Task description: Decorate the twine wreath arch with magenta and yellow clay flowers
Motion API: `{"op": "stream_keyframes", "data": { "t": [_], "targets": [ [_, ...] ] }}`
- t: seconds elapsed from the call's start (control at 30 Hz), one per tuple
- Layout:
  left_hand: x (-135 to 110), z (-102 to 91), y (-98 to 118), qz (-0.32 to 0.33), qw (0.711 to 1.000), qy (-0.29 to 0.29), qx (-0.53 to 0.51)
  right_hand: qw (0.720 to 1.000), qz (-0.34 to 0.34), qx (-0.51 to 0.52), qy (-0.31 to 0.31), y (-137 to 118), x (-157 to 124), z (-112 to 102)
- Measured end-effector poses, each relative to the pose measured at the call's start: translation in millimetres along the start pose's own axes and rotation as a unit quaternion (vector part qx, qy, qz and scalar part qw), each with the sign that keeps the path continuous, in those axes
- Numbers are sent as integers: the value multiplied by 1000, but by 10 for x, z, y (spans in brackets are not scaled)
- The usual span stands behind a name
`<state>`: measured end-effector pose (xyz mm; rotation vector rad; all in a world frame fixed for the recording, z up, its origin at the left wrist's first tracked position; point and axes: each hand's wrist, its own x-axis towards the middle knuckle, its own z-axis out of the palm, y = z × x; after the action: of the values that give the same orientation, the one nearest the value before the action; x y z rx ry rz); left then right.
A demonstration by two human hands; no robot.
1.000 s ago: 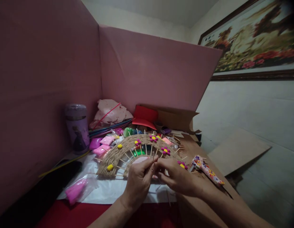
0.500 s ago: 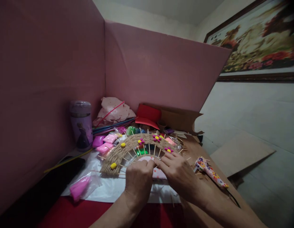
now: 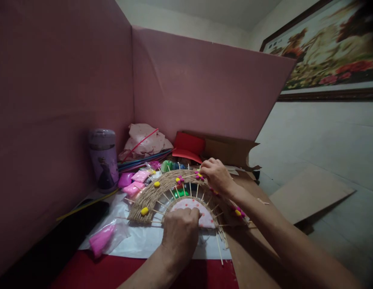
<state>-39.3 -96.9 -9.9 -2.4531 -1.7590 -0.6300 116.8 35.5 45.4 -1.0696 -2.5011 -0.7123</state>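
A half-round fan-shaped piece point(image 3: 168, 178) of woven twine on thin sticks lies in front of me, with yellow and magenta clay flowers on its band. Its centre is a half circle of white cloth with red dots point(image 3: 186, 204). My left hand point(image 3: 180, 228) is closed over the lower part of that cloth; whatever its fingers hold is hidden. My right hand point(image 3: 217, 175) is at the top right of the band with its fingers bent together beside a magenta and yellow flower point(image 3: 199, 175). A thin pale line runs left from those fingertips; what they grip is unclear.
Bags of coloured clay point(image 3: 133, 188) lie behind and left of the piece. A purple tumbler point(image 3: 103, 160) stands at the left by the pink panel point(image 3: 192, 88). Farther back are a red item point(image 3: 189, 143) and cardboard point(image 3: 228, 152). A pink clay bag point(image 3: 102, 240) sits front left.
My right hand has left the dotted centre and moved up to the top right of the band. My left hand stays near the centre, slightly lower. My right arm now covers the flower-patterned tool.
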Motion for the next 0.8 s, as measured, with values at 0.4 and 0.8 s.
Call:
{"op": "stream_keyframes", "data": {
  "t": [0.4,0.8],
  "targets": [
    [6,15,4,1,1000,-20,-5,999,5,31,-38,144,99,113],
    [4,10,16,-2,1000,-8,3,998,1,-2,-60,120,121,99]
  ]
}}
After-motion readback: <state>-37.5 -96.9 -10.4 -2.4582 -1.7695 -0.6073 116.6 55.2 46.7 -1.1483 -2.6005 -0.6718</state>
